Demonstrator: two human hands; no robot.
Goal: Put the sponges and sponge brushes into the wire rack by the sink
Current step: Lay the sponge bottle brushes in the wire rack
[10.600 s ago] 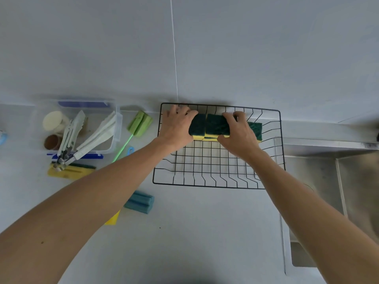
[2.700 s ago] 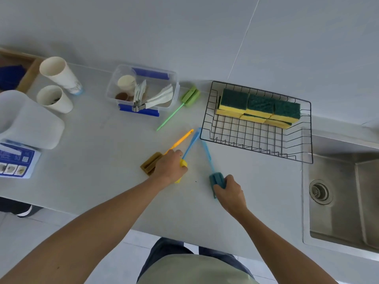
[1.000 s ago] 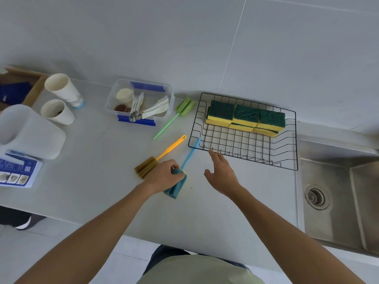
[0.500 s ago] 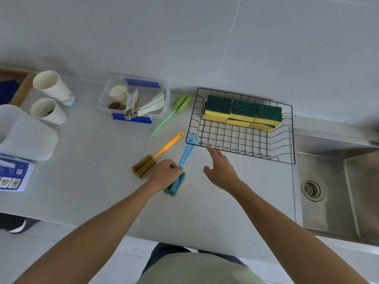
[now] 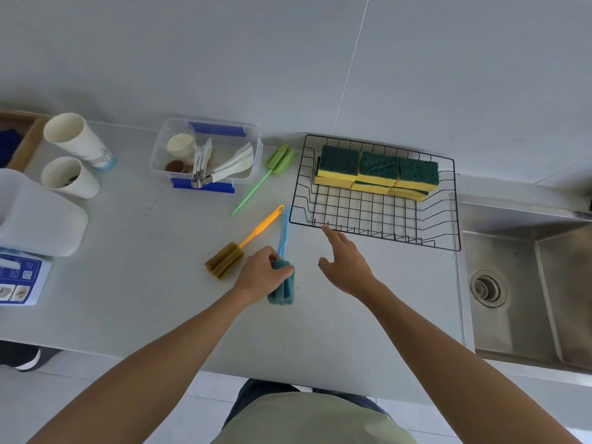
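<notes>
A black wire rack [image 5: 455, 206] stands on the grey counter left of the sink, with several green-and-yellow sponges [image 5: 378, 171] lined along its far side. My left hand [image 5: 261, 275] grips the blue sponge brush [image 5: 282, 283] at its sponge head, with the handle pointing toward the rack's near left corner. To its left lies an orange-handled brush with a brown sponge head [image 5: 226, 259]. A green sponge brush [image 5: 278, 161] lies between the plastic box and the rack. My right hand [image 5: 347, 264] is empty, with the index finger stretched out to the rack's front rim.
A clear plastic box [image 5: 157, 155] with utensils sits at the back. Two paper cups [image 5: 69, 177], a white tub [image 5: 41, 219] and a blue leaflet [image 5: 19, 278] occupy the left. The steel sink [image 5: 528, 283] lies right of the rack. A wooden tray [image 5: 28, 139] is far left.
My left hand has kept hold of the blue brush, turning it a little so its handle points at the rack. My right hand has reached forward until its finger meets the rack's front rim.
</notes>
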